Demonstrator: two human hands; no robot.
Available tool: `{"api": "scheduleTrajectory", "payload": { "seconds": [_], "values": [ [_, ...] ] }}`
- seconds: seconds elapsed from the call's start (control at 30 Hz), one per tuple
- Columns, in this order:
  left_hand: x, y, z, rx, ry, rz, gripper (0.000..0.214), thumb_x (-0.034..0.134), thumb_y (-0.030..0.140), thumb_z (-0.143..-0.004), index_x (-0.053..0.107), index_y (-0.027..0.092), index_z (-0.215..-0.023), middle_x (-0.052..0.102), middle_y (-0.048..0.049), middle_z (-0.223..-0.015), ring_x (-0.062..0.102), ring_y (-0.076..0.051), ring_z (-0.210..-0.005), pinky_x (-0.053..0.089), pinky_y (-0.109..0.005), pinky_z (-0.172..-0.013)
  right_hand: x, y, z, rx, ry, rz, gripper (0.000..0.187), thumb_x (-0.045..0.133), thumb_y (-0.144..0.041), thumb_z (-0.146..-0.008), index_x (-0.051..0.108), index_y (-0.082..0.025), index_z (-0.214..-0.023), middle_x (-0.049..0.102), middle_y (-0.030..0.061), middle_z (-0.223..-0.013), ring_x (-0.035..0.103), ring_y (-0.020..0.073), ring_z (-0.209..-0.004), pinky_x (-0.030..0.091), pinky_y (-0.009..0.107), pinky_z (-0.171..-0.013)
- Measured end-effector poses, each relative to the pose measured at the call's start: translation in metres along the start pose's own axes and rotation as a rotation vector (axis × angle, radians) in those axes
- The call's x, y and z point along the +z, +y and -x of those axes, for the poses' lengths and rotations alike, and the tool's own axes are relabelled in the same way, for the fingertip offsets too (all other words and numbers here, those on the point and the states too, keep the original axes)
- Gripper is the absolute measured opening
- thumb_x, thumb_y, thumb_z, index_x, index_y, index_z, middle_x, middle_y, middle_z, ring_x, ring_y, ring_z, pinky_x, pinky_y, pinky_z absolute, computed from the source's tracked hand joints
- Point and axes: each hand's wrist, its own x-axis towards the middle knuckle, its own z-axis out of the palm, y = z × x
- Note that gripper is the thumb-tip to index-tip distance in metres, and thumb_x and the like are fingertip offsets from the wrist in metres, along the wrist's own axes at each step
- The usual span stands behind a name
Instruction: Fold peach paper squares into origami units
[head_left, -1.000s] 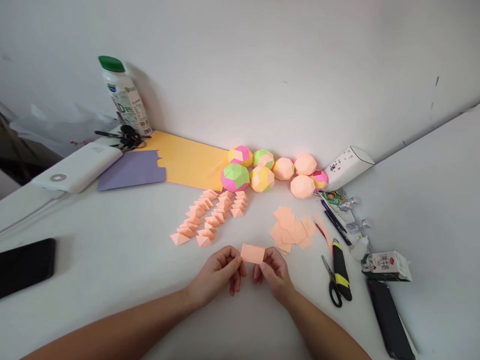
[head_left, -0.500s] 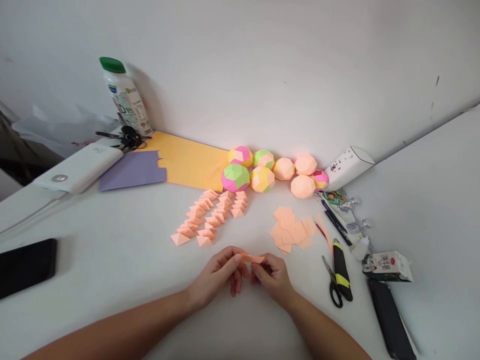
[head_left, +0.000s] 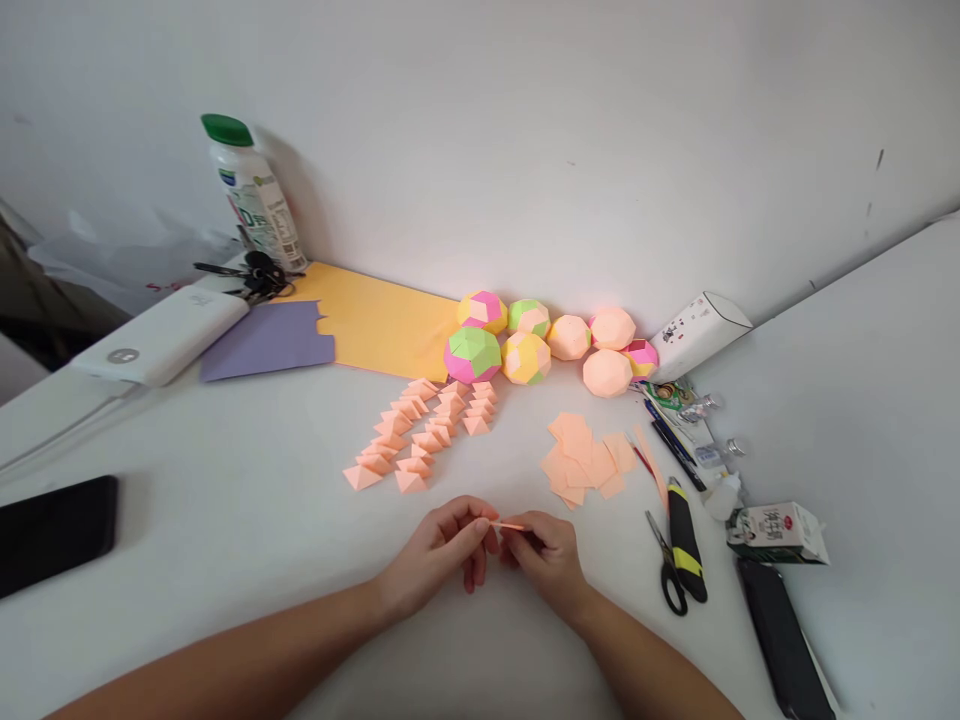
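Observation:
Between my two hands is a small piece of peach paper (head_left: 508,526), seen nearly edge-on as a thin strip. My left hand (head_left: 456,540) pinches its left end between thumb and fingers. At the other end, the fingers of my right hand (head_left: 546,552) are closed on it and hide part of it. Beyond my left hand lie rows of folded peach paper pieces (head_left: 390,440). A loose pile of flat peach paper pieces (head_left: 581,460) is past my right hand.
Several multicoloured paper balls (head_left: 472,355) sit by the wall, beside orange card (head_left: 390,320) and purple card (head_left: 266,342). Scissors (head_left: 667,575), a utility knife (head_left: 686,545), a milk carton (head_left: 776,533) and a black case (head_left: 784,640) lie right. A phone (head_left: 60,535) is left.
The peach paper has turned from showing its face to nearly edge-on between my fingers. Both hands have hardly moved, and the view has shifted very slightly.

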Motion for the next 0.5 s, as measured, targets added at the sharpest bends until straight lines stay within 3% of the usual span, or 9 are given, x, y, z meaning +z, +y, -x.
{"api": "scheduleTrajectory", "payload": {
  "seconds": [0.3, 0.5],
  "values": [
    [0.0001, 0.0015, 0.0001, 0.007, 0.002, -0.035, 0.030, 0.051, 0.044, -0.085, 0.054, 0.015, -0.085, 0.058, -0.0011, -0.072, 0.055, -0.011, -0.051, 0.045, -0.024, -0.046, 0.0000, -0.0023, -0.0001, -0.067, 0.022, 0.028, 0.017, 0.053, -0.014, -0.083, 0.069, -0.019, -0.084, 0.062, 0.0001, -0.058, 0.057, 0.0106, -0.046, 0.047, 0.021, -0.046],
    [-0.0003, 0.0004, -0.0003, 0.012, -0.018, -0.020, 0.030, 0.052, 0.045, -0.085, 0.054, 0.015, -0.090, 0.059, -0.0020, -0.077, 0.056, -0.010, -0.051, 0.045, -0.025, -0.046, 0.0007, 0.0003, -0.0002, -0.011, 0.016, -0.035, 0.015, 0.053, -0.015, -0.083, 0.067, -0.019, -0.085, 0.064, 0.0006, -0.062, 0.056, 0.0098, -0.045, 0.046, 0.021, -0.044]
  ]
}}
